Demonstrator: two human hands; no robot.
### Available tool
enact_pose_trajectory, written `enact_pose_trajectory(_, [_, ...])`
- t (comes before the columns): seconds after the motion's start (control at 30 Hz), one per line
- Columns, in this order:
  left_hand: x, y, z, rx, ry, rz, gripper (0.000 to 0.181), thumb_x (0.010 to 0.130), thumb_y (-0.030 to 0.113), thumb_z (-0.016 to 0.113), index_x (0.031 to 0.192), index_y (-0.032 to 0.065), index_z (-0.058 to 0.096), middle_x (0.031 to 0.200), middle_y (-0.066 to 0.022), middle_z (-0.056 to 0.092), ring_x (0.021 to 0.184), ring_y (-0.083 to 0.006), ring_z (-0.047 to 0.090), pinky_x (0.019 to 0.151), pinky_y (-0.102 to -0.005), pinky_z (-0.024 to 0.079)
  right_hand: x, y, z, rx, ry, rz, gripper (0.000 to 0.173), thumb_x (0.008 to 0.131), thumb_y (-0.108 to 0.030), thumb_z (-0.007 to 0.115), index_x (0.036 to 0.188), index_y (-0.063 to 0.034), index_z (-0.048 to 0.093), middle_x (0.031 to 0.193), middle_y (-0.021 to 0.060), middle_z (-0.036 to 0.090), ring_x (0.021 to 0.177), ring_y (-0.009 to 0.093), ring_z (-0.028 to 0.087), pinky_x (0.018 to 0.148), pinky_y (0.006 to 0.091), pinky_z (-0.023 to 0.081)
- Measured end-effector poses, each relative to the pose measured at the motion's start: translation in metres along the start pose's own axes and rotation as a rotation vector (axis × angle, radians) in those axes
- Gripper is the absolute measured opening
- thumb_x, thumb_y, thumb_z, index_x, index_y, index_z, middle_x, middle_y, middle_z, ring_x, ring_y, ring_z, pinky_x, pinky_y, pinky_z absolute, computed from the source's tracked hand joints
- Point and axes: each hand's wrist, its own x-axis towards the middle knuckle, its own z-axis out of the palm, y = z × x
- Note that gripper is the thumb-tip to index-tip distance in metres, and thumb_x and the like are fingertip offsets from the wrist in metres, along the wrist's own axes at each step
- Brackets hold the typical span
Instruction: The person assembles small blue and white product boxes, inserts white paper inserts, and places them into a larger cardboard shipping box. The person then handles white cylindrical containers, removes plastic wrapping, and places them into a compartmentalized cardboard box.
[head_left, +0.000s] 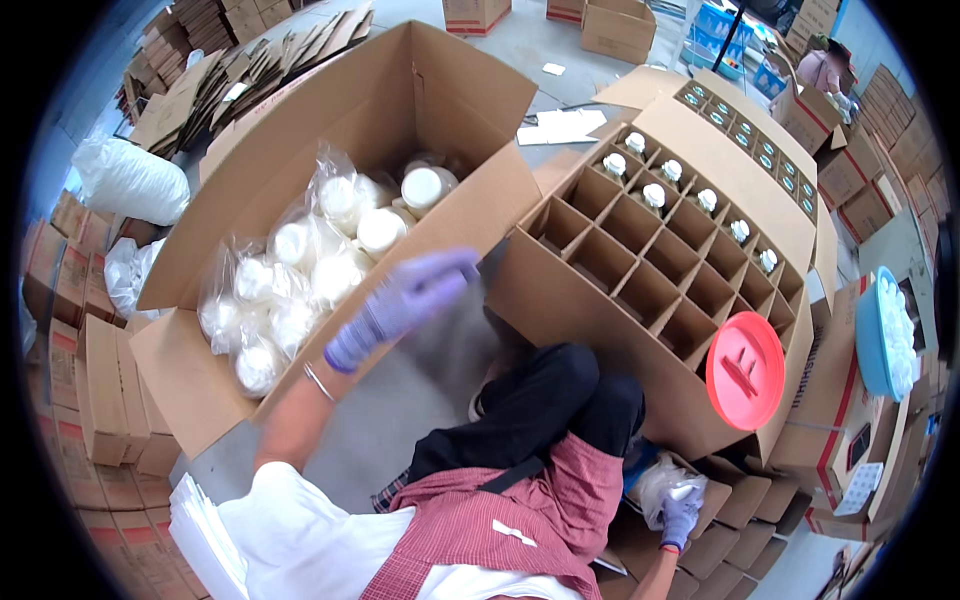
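My left hand (409, 296), in a purple knit glove, is blurred in the air over the near edge of a large open carton (480, 199), fingers pointing right. I see nothing in it. Inside that carton lie white-ended containers (381, 229), several wrapped in clear plastic. Low on the right, my gloved right hand (681, 510) grips a crumpled clear plastic bag (654, 486); a small white piece shows at its fingers. Before me stands a divided carton (585, 337) with white-capped bottles (654, 196) in some far cells. A red plastic lid or dish (731, 405) holding small red pieces sits on its right corner.
Cardboard dividers (739, 499) lie beside my right hand. A blue basin (868, 337) of clear plastic pieces and a phone (859, 446) rest on cartons at right. Another bottle carton (750, 146) stands behind. A person (821, 71) works at far right. Flattened cardboard (255, 82) is piled at left.
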Motion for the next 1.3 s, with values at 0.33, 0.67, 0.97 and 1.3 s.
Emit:
enact_pose_trajectory(0.33, [0.17, -0.167, -0.078, 1.024, 0.088, -0.32, 0.103, 0.066, 0.031, 0.085, 0.151, 0.0268, 0.029, 0.141, -0.0224, 0.04, 0.117, -0.0522, 0.052, 0.1, -0.0546, 0.048, 0.0, -0.131, -0.1, 0.208, 0.139, -0.431, 0.05, 0.088, -0.025, 0.068, 0.129, -0.0001, 0.055, 0.118, 0.0216, 0.061, 0.106, 0.039, 0.06, 0.091, 0.0444, 0.05])
enact_pose_trajectory(0.67, [0.118, 0.028, -0.05, 0.155, 0.283, 0.358, 0.085, 0.074, 0.025, 0.086, 0.142, 0.0061, 0.037, 0.127, -0.016, 0.052, 0.122, -0.026, 0.054, 0.103, -0.0399, 0.046, -0.049, -0.369, -0.191, 0.808, 0.104, -1.025, 0.071, 0.081, -0.022, 0.076, 0.142, -0.0008, 0.047, 0.142, 0.0223, 0.049, 0.133, 0.037, 0.046, 0.111, 0.0431, 0.038])
enact_pose_trajectory(0.97, [0.16, -0.143, -0.079, 1.003, 0.398, -0.048, 0.061, 0.085, 0.042, 0.067, 0.139, 0.0175, 0.051, 0.139, -0.0153, 0.051, 0.12, -0.0404, 0.054, 0.1, -0.0513, 0.046, 0.0, -0.341, -0.198, 0.677, 0.674, -0.887, 0.036, 0.086, -0.01, 0.068, 0.119, 0.001, 0.061, 0.121, 0.0178, 0.061, 0.117, 0.035, 0.055, 0.099, 0.0472, 0.043])
enact_pose_trajectory(1.3, [0.121, -0.049, -0.086, 0.918, 0.532, -0.035, 0.069, 0.075, 0.031, 0.079, 0.133, 0.0106, 0.047, 0.116, -0.0175, 0.055, 0.107, -0.0392, 0.061, 0.086, -0.0481, 0.052, 0.052, -0.253, -0.212, 0.096, 0.704, -0.51, 0.047, 0.085, -0.02, 0.068, 0.129, -0.0049, 0.057, 0.133, 0.016, 0.055, 0.122, 0.037, 0.05, 0.108, 0.0458, 0.035])
